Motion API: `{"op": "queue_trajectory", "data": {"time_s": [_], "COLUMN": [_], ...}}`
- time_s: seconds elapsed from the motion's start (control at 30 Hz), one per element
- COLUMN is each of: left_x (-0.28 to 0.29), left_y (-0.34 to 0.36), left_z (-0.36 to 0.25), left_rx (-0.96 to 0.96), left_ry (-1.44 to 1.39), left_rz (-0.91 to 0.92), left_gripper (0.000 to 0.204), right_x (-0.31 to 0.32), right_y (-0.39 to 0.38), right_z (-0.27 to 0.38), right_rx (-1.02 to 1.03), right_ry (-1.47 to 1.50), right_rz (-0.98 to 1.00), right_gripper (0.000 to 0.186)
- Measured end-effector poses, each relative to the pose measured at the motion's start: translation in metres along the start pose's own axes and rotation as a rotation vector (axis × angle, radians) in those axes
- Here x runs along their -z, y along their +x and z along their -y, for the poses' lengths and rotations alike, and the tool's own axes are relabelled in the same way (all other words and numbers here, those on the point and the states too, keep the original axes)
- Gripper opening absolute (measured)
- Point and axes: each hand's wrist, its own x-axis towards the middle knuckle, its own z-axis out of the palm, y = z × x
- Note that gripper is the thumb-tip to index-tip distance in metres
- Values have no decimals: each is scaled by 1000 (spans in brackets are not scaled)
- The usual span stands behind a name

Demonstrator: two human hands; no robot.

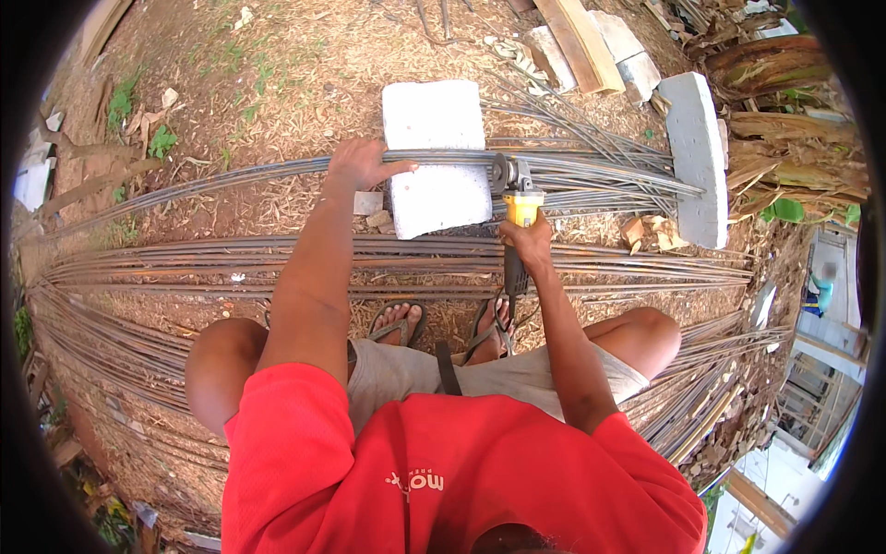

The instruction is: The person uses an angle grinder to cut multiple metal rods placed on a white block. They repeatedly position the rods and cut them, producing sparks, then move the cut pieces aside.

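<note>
My right hand (pixel 530 242) is wrapped round the body of a yellow and black angle grinder (pixel 524 205). The grinder's disc (pixel 501 174) stands at the bundle of steel rods (pixel 441 157), close to the right edge of a white block (pixel 434 115); whether it touches them I cannot tell. My left hand (pixel 358 166) is closed over the same bundle just left of the block, its thumb pointing right. The rods lie across the block, their right ends reaching a grey concrete block (pixel 697 162).
More rods (pixel 406 258) lie in rows between the block and my sandalled feet (pixel 399 321); others spread out on both sides of my knees. A wooden plank (pixel 581 46) and concrete pieces (pixel 637 74) lie at the far right. Dry leaves (pixel 794 138) line the right side.
</note>
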Motion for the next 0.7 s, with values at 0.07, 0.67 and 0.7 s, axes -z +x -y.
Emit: {"op": "queue_trajectory", "data": {"time_s": [0.07, 0.67, 0.7], "left_x": [0, -2, -1], "left_y": [2, 8, 8], "left_z": [1, 6, 6], "left_rx": [0, -31, -29], "left_ry": [-8, 9, 12], "left_rz": [0, -48, -45], "left_gripper": [112, 114, 114], "right_x": [-1, -4, -4], "right_y": [2, 17, 17], "right_z": [0, -4, -5], "right_rx": [-6, 0, -9], "right_ry": [24, -65, -60], "right_rz": [6, -9, -4], "right_gripper": [45, 46, 46]}}
